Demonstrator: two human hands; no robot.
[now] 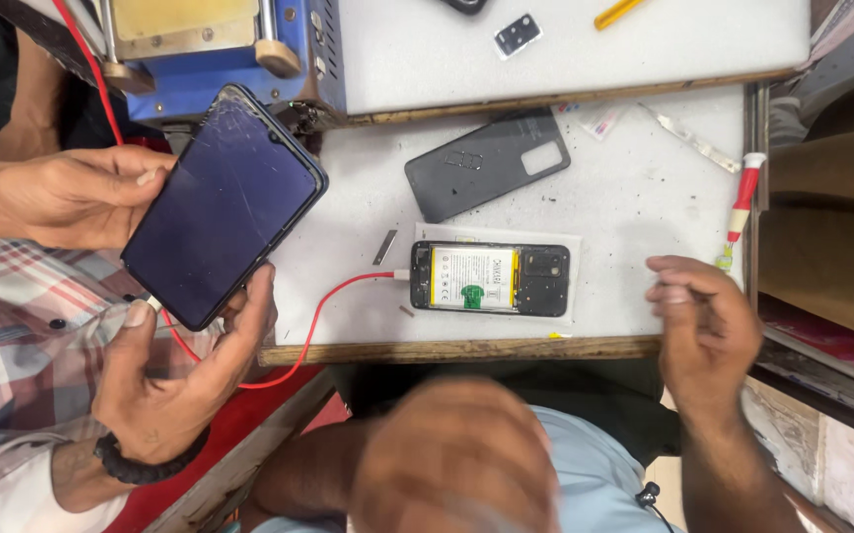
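Observation:
My right hand point(705, 331) hovers at the table's front edge with its fingers curled in and nothing visible in them. It is just right of an opened phone point(491, 278) that lies face down, battery and circuit board showing, on a white sheet. A red cable point(333, 294) is plugged into the phone's left end. My left hand point(456, 456) is a blur close to the camera, over my light blue shirt; its grip is unclear. A dark back cover point(487, 163) lies beyond the opened phone.
At left a co-worker in a checked shirt holds a cracked dark phone point(222, 202) with both hands point(165, 385). A red-and-white screwdriver point(742, 207) lies by the white table's point(634, 188) right edge. A blue machine point(220, 49), white board point(565, 39) and small metal strip point(385, 247) are nearby.

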